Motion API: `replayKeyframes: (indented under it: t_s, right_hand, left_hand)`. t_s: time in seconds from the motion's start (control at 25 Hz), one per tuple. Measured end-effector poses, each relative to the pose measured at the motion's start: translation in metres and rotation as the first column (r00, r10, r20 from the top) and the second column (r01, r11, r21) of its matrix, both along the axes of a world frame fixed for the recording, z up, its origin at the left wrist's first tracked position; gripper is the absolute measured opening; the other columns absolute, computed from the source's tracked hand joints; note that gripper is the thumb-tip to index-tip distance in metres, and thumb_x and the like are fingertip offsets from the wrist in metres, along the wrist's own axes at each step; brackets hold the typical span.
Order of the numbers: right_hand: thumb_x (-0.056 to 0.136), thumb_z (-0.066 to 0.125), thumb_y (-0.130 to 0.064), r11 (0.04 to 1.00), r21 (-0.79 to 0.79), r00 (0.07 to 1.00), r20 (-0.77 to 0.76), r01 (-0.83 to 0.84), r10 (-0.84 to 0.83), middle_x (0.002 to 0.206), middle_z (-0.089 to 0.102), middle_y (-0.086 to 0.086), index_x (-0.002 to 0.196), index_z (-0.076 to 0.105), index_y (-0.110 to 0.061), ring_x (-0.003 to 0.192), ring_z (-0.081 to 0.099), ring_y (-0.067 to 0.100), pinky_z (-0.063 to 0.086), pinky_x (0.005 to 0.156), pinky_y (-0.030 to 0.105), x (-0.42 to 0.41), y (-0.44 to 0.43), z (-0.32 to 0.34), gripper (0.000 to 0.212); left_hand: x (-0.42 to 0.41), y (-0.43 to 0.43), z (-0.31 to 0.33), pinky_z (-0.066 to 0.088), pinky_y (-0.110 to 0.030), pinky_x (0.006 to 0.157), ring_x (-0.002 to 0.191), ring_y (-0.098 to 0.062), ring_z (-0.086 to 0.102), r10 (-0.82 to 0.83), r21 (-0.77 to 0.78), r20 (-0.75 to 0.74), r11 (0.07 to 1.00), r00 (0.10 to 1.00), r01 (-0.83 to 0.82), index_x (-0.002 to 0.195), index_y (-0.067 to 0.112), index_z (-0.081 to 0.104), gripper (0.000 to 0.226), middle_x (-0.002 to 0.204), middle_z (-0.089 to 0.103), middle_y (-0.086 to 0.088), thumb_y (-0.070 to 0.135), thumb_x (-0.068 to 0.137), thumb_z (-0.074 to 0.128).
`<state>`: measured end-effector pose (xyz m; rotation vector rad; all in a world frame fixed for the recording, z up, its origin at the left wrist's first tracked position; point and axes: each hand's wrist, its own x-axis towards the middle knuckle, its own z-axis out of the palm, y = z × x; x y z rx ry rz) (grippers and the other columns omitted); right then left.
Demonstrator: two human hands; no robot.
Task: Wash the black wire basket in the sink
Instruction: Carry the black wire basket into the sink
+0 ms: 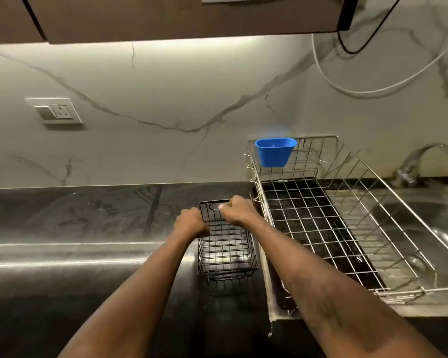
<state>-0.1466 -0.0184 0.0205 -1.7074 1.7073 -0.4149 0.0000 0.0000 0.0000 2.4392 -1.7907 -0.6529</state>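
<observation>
on the dark countertop (88,215), just left of the steel dish rack (321,223), stands the black wire basket (226,251). left hand (190,223) and right hand (239,210) grip its far rim, fingers curled round the wire. to the right lies the sink (429,228).

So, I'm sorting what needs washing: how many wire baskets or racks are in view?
2. The black wire basket stands on the counter, gripped at its rim by the left hand and right hand. The silver wire rack sits to its right, reaching over the sink.
</observation>
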Motion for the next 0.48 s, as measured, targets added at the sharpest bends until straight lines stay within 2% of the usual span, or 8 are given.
replayKeyframes:
  t_s: [0.08,0.16,0.2,0.28,0.32,0.4,0.48]
  right_hand:
    - [0.098,0.054,-0.032,0.997,0.041,0.997,-0.049,0.067,-0.065,0.098,0.062,0.008,0.086,0.06,-0.007,0.091,0.062,0.023,0.054,0.083,0.036,0.002,-0.001,-0.007,0.028]
    - [0.095,0.052,-0.019,0.985,0.108,0.988,-0.091,0.131,-0.122,0.097,0.061,0.007,0.082,0.059,-0.009,0.084,0.06,0.02,0.055,0.076,0.032,-0.002,-0.002,-0.019,0.018]
    - [0.094,0.051,-0.014,0.978,0.152,0.987,-0.094,0.14,-0.127,0.102,0.061,0.009,0.093,0.063,-0.006,0.087,0.06,0.02,0.052,0.075,0.028,-0.002,-0.003,-0.024,0.015]
    - [0.093,0.048,-0.009,0.96,0.232,0.986,-0.096,0.155,-0.136,0.128,0.058,0.015,0.13,0.057,0.001,0.113,0.059,0.026,0.047,0.087,0.028,-0.002,-0.003,-0.032,0.039]
    - [0.094,0.048,-0.01,0.951,0.26,0.984,-0.101,0.167,-0.146,0.141,0.053,0.017,0.14,0.05,0.002,0.125,0.055,0.029,0.047,0.096,0.031,-0.001,-0.004,-0.032,0.047]
    - [0.097,0.048,-0.015,0.937,0.285,0.98,-0.075,0.199,-0.185,0.151,0.047,0.018,0.146,0.045,0.001,0.136,0.049,0.032,0.044,0.111,0.038,-0.002,-0.009,-0.03,0.052]
    - [0.096,0.048,-0.017,0.921,0.296,0.967,-0.033,0.252,-0.254,0.148,0.049,0.017,0.147,0.044,0.0,0.136,0.048,0.033,0.044,0.113,0.044,-0.003,-0.014,-0.028,0.053]
  left_hand:
    - [0.007,0.0,-0.005,0.064,-0.043,0.076,0.097,-0.033,0.07,-0.015,0.014,-0.016,1.0,1.0,0.015,0.097,0.006,0.06,0.028,0.112,0.064,-0.016,0.016,0.077,0.076]
    - [0.012,-0.002,-0.016,0.064,-0.041,0.055,0.072,-0.029,0.075,0.022,0.059,-0.16,0.998,0.987,-0.013,0.079,0.003,0.06,0.009,0.093,0.069,-0.017,0.004,0.077,0.068]
    - [0.014,-0.004,-0.019,0.061,-0.04,0.047,0.062,-0.029,0.075,0.056,0.081,-0.254,0.996,0.966,-0.036,0.076,0.001,0.061,0.004,0.087,0.07,-0.019,0.0,0.076,0.065]
    - [0.018,-0.01,-0.021,0.061,-0.046,0.047,0.059,-0.033,0.075,0.114,0.095,-0.389,0.992,0.914,-0.083,0.075,-0.005,0.065,0.004,0.082,0.071,-0.024,-0.004,0.072,0.061]
    - [0.02,-0.012,-0.022,0.062,-0.051,0.05,0.061,-0.036,0.075,0.14,0.114,-0.439,0.988,0.888,-0.1,0.076,-0.007,0.065,0.008,0.081,0.071,-0.026,-0.007,0.071,0.059]
    - [0.021,-0.014,-0.023,0.062,-0.056,0.054,0.06,-0.039,0.074,0.195,0.175,-0.488,0.977,0.851,-0.123,0.085,-0.012,0.066,0.017,0.077,0.07,-0.027,-0.013,0.073,0.053]
    - [0.025,-0.018,-0.021,0.061,-0.059,0.057,0.06,-0.041,0.074,0.251,0.239,-0.498,0.96,0.83,-0.146,0.091,-0.013,0.064,0.02,0.072,0.068,-0.027,-0.017,0.076,0.052]
